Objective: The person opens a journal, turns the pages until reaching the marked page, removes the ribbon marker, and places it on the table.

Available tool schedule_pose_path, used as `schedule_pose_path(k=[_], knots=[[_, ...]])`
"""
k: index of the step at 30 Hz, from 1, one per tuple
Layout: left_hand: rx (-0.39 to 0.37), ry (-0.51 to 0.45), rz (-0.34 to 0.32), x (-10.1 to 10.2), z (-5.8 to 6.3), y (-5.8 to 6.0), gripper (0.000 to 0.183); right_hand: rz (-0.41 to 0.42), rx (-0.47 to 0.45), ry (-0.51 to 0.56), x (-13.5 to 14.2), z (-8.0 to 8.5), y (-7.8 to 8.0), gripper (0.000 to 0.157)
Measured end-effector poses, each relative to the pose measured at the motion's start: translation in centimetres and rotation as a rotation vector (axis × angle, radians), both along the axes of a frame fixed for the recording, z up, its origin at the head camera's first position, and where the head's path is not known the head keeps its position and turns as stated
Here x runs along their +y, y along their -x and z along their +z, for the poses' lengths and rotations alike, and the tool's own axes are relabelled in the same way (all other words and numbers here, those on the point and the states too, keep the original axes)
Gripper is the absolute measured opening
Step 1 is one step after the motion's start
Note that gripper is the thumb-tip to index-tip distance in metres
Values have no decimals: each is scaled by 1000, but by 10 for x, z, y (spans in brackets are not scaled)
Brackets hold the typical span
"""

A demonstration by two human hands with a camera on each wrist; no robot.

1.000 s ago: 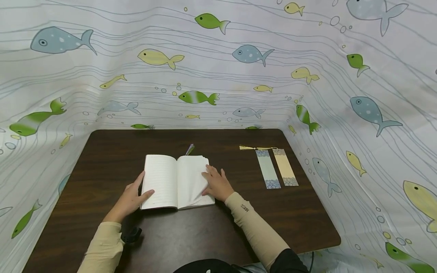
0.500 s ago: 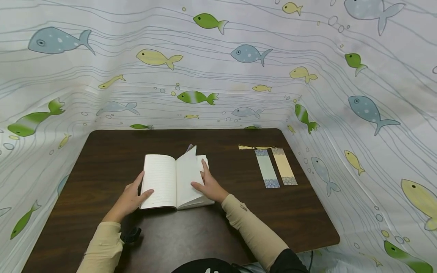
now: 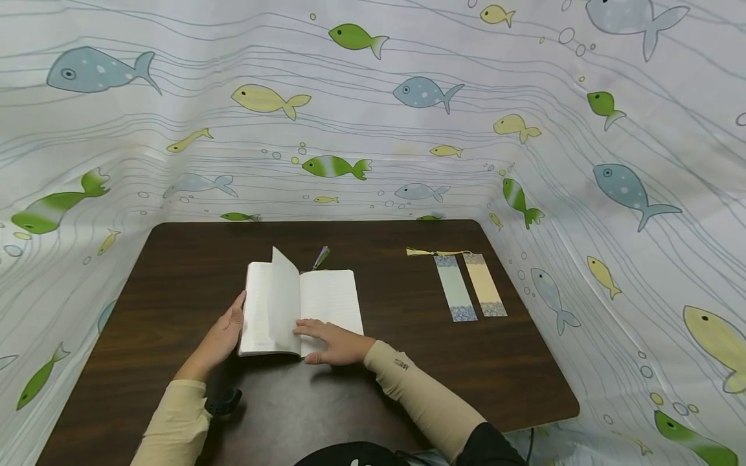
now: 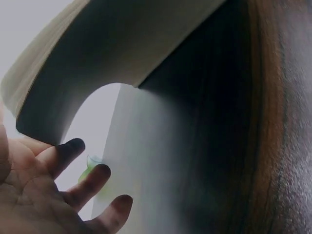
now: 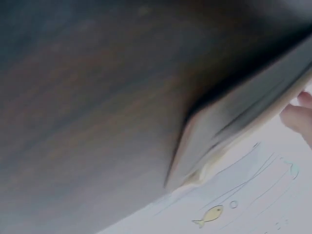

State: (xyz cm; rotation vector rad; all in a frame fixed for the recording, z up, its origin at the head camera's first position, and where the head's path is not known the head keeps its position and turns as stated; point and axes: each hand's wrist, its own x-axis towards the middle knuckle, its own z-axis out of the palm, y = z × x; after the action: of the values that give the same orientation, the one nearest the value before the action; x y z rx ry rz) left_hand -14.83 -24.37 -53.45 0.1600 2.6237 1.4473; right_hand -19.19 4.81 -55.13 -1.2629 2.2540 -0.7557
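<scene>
Notebook (image 3: 326, 298): open on the counter (image 3: 466, 375), one leaf (image 3: 284, 294) raised.
Left grip (image 3: 217, 336): fingers loosely spread, touching the notebook's left edge.
Right grip (image 3: 335, 343): wide, fingers extended over the notebook's lower middle, at the raised leaf.

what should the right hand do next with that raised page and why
Probably ease the raised page left until it lies flat: its top corner stands up over the open notebook's left half, and the right hand has its fingers beside the page's lower part.
</scene>
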Motion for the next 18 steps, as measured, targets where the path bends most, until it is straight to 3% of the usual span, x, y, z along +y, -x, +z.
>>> schedule_pose_path(k=[3, 6, 10, 18], knots=[[-42, -34, 8, 0, 2, 0, 67, -1, 62, -73, -7, -2, -5, 66], [-53, -3, 12, 0, 2, 1, 77, -13, 83, -96, -9, -3, -7, 65], [-33, 58, -2, -1, -1, 2, 90, -33, 93, -112, -7, -5, -6, 64], [-15, 111, -7, -4, -8, 2, 92, -133, 262, -246, 10, -6, 2, 59]])
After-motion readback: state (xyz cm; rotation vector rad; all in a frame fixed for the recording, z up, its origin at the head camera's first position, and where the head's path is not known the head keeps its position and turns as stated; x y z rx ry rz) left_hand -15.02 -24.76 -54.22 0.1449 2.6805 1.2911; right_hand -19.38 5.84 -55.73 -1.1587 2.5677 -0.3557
